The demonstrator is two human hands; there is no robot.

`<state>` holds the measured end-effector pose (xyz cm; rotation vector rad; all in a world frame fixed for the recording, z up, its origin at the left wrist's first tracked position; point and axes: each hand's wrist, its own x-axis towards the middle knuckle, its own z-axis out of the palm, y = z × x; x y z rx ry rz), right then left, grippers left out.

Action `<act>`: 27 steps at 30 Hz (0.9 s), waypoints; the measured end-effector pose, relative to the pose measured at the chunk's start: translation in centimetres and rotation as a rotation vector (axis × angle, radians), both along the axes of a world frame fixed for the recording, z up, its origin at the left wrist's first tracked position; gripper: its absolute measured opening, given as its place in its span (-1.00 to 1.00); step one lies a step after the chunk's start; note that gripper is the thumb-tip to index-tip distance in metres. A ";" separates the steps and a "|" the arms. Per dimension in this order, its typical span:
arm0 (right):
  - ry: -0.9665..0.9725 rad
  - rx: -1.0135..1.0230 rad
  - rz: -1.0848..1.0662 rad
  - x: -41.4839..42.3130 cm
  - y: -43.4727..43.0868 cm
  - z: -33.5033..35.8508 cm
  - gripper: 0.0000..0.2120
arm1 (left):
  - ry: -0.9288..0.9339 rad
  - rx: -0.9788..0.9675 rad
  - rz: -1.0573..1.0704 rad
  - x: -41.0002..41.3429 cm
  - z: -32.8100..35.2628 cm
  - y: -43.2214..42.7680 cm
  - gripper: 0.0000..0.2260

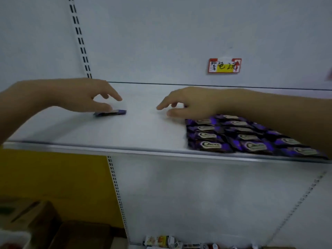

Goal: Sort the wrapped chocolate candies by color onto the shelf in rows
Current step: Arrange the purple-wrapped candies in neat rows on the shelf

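Several purple wrapped candies (239,136) lie in neat rows on the right part of the white shelf (107,133). One single purple candy (112,113) lies flat at the shelf's left side. My left hand (89,96) rests on that candy with the thumb pressing its top, the other fingers spread above it. My right hand (186,103) hovers over the shelf just left of the purple rows, fingers apart and pointing left, holding nothing. My right forearm hides the far right candies.
A red and yellow price tag (224,66) hangs on the back wall. Slotted uprights (80,40) run down the left. Below the shelf are cardboard boxes (53,229) at lower left and small packets (161,241) on a lower shelf.
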<state>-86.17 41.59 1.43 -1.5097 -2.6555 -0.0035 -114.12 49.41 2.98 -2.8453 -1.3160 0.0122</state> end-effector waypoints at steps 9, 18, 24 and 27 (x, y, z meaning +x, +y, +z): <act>0.061 -0.082 -0.093 -9.5 6.3 -1.0 -0.56 | -0.064 -0.091 -0.020 -2.6 -1.6 3.9 -0.92; 0.675 -0.392 -0.292 -8.8 6.4 0.3 -0.67 | -0.245 0.024 -0.157 0.4 -0.9 4.5 -0.85; 0.832 -0.344 -0.376 -2.6 3.2 1.8 -0.81 | -0.435 -0.107 -0.264 7.0 0.4 3.0 -0.82; 0.937 -0.344 -0.446 1.8 0.7 2.9 -0.75 | -0.530 -0.047 -0.374 11.4 0.9 1.6 -0.83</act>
